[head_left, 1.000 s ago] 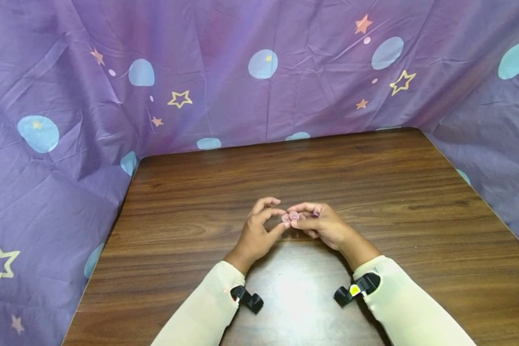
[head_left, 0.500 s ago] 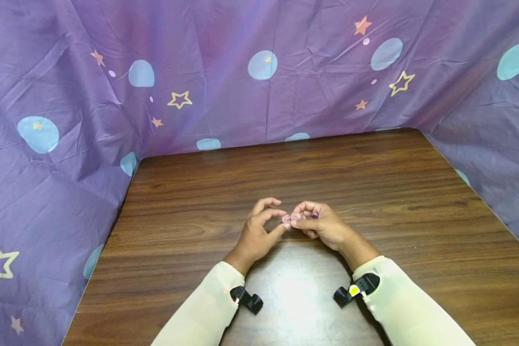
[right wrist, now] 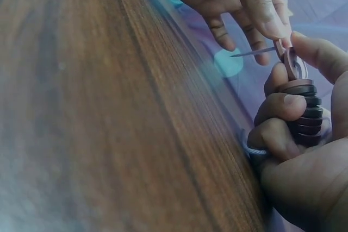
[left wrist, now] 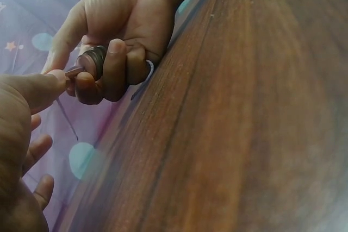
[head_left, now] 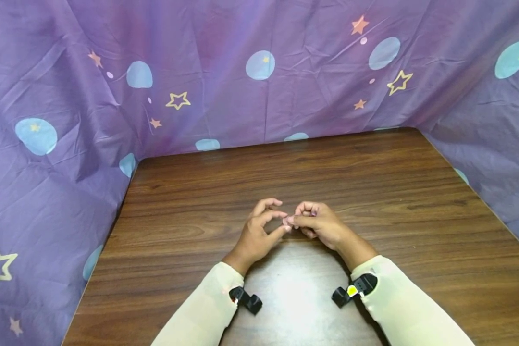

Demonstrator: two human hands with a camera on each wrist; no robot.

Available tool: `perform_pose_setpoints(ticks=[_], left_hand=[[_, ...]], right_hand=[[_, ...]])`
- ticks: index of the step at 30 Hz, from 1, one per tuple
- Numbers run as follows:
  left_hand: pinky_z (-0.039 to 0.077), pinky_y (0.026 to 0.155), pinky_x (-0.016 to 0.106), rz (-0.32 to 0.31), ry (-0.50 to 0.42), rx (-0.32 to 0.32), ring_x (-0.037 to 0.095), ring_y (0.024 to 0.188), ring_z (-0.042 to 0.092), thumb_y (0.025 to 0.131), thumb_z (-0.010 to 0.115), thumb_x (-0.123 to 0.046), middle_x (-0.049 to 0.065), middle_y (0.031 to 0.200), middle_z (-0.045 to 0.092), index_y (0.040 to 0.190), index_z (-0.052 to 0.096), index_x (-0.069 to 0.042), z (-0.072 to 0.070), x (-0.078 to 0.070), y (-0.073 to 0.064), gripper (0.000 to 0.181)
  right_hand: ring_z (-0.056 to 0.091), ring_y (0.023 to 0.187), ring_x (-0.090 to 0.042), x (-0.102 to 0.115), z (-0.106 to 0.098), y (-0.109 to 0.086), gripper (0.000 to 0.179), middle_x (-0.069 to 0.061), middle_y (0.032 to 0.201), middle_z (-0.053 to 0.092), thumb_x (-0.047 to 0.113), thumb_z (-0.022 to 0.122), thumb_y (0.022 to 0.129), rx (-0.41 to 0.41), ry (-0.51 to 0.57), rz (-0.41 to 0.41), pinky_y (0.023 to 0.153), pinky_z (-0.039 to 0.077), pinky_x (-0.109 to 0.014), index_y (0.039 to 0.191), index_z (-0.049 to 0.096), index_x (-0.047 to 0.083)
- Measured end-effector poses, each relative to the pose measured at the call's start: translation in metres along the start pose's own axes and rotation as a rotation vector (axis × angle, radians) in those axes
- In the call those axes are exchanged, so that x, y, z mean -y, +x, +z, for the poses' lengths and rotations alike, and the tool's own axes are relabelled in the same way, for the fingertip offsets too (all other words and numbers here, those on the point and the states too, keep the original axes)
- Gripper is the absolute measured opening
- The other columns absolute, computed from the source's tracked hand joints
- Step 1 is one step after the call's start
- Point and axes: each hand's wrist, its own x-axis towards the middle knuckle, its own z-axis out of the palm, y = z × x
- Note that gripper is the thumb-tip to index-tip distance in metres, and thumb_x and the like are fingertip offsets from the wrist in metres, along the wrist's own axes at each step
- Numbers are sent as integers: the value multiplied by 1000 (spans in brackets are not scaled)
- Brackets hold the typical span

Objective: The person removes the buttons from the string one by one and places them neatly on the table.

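My left hand (head_left: 256, 233) pinches a small pink disc, button-like, between thumb and forefinger, its other fingers spread. Right at those fingertips, my right hand (head_left: 324, 227) has its thumb and forefinger at a second pink disc (right wrist: 294, 64), which stands on edge in the right wrist view. Curled against the right palm is a stack of dark round discs (right wrist: 308, 113), with a reddish disc on top. A thin needle-like piece (right wrist: 251, 53) sticks out sideways from the pinched discs. White cord (right wrist: 251, 148) loops below the right hand's lower fingers.
Both hands are over a brown wood-grain table (head_left: 190, 187). A purple curtain (head_left: 225, 62) with stars and blue spots hangs behind it and along both sides. Black camera mounts (head_left: 246, 300) are strapped to the pale sleeves.
The right thumb and forefinger have shifted left to the left fingertips and now largely cover the pink discs, which showed face-on a second ago. The left hand has barely moved.
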Motion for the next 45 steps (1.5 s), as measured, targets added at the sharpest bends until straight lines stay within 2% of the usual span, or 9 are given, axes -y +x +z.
perform_pose_setpoints(ticks=[4,9,18,22,27,33,36,41,45], left_hand=[[48,122,48,-6,1,7,35,138,62,90,89,-10,17,142,64,113,79,-1,-1,-1,-1,26],[48,122,48,-5,6,12,36,138,62,91,88,-11,18,142,64,113,79,-2,-2,-1,-1,25],[48,122,50,13,21,0,36,137,63,90,88,-9,17,141,65,112,79,-2,0,1,-1,25],[48,122,50,7,24,-7,36,137,63,91,88,-10,17,141,65,111,80,-3,0,1,-1,24],[49,120,50,-16,19,-5,35,136,63,92,88,-12,17,142,65,111,80,-3,0,0,-2,23],[49,121,47,-42,-13,-1,36,137,63,93,86,-11,22,142,63,112,79,-1,0,0,-1,22],[50,120,47,-43,-28,-4,38,136,63,94,86,-10,24,142,63,112,79,0,0,0,-1,21],[50,120,49,-22,-33,-29,42,134,64,92,85,-6,25,140,64,111,79,1,1,0,-1,22],[49,120,49,-42,-50,-30,44,134,63,94,84,-8,27,140,62,112,79,1,1,-1,-1,21]], right_hand=[[44,50,-5,1,1,1,19,6,71,68,4,74,98,-6,-10,6,48,33,-20,88,61,13],[44,50,-4,1,2,3,20,6,72,72,3,73,96,-4,-10,-1,48,33,-19,85,59,13],[47,55,-6,-1,3,2,12,4,75,67,-1,55,92,25,17,-19,49,32,-16,91,60,9],[49,55,-5,-1,3,2,17,3,78,69,1,50,92,30,19,-22,48,32,-15,96,65,8],[48,53,-5,0,3,1,23,4,76,68,-1,48,91,-2,23,-3,47,33,-16,92,68,10],[50,53,-6,0,2,0,34,3,75,69,2,41,98,-40,69,19,48,38,-16,86,72,12],[49,52,-6,0,0,0,34,2,75,69,4,46,102,-30,71,15,48,37,-16,85,74,14],[44,50,-4,0,-2,-1,21,4,70,64,3,61,102,-6,50,5,47,31,-17,89,75,13],[43,50,-5,-3,-7,-1,20,5,66,60,-1,66,99,-7,23,-11,50,35,-19,89,74,13]])
